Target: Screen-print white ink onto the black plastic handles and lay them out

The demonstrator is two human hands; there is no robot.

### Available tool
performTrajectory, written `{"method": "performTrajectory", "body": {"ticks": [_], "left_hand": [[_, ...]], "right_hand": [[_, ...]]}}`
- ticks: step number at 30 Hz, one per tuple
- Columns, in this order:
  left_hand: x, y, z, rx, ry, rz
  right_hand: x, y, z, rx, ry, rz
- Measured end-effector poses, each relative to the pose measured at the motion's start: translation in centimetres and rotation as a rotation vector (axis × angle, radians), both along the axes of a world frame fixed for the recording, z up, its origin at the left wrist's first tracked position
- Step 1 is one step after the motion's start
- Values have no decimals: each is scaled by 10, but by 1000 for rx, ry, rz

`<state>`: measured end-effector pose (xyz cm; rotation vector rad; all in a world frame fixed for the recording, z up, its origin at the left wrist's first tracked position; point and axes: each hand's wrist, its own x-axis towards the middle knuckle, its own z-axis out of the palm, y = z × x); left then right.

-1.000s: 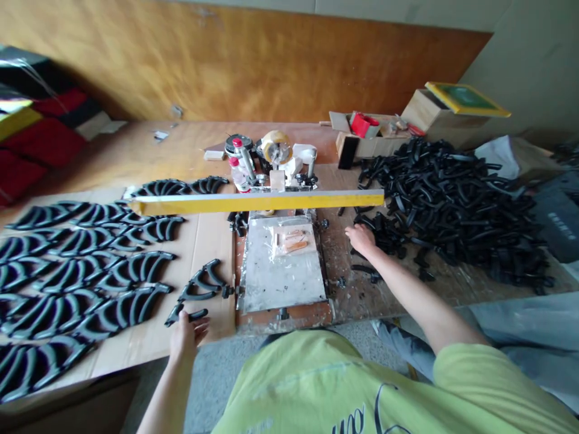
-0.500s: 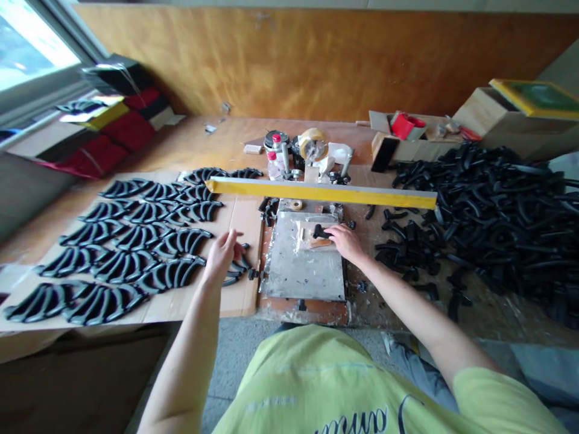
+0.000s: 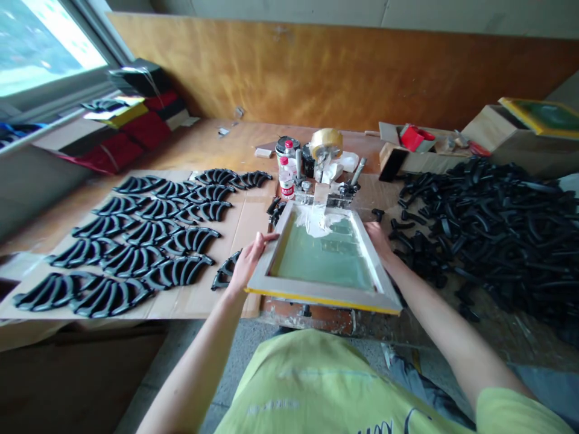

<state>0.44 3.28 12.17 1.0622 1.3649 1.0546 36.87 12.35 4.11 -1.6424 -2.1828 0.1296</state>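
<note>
A screen-printing frame (image 3: 325, 295) with green mesh and a pale rim lies low over the metal base plate, its near edge yellow. At its left rim, my left hand (image 3: 249, 258) is closed on the side, a finger stretched along the top. My right hand (image 3: 379, 240) is against the right rim, its fingertips partly hidden at the edge. The black curved handle on the plate is hidden by the frame. White residue (image 3: 316, 220) covers the mesh's far end, below the hinge clamps (image 3: 349, 188).
Rows of black curved handles (image 3: 131, 259) lie on cardboard (image 3: 246, 211) at left. A large heap of black handles (image 3: 502, 235) covers the right. Behind the frame stand a red-capped bottle (image 3: 286, 181), a tape roll (image 3: 326, 141) and a tub (image 3: 287, 144). Boxes (image 3: 493, 135) sit at back right.
The raised frame has swung down over the plate. My right hand has let go of the black handle and moved to the frame's right side; my left hand has reached its left rim.
</note>
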Motion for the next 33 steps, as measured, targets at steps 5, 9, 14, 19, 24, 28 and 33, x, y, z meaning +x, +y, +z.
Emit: {"method": "performTrajectory", "body": {"ticks": [5,9,14,19,24,28,33], "left_hand": [[-3,-23,-83,-132,46,-17],[-2,-21,-115,-200,55,-13],[-4,-21,-120,-216,54,-22],[-3,-22,-126,-218,32,6],[-2,-23,-118,-207,25,6],[-1,-24,-108,-224,4,24],[0,-24,-99,-206,34,40]], "right_hand": [[-36,49,43,152,-32,-9],[-109,70,51,55,-188,159],[-118,42,34,-96,-267,291],[-86,10,41,-123,-277,644],[-94,16,47,-144,-197,510],[-96,-5,33,-84,-188,497],[-86,1,37,-98,-54,529]]}}
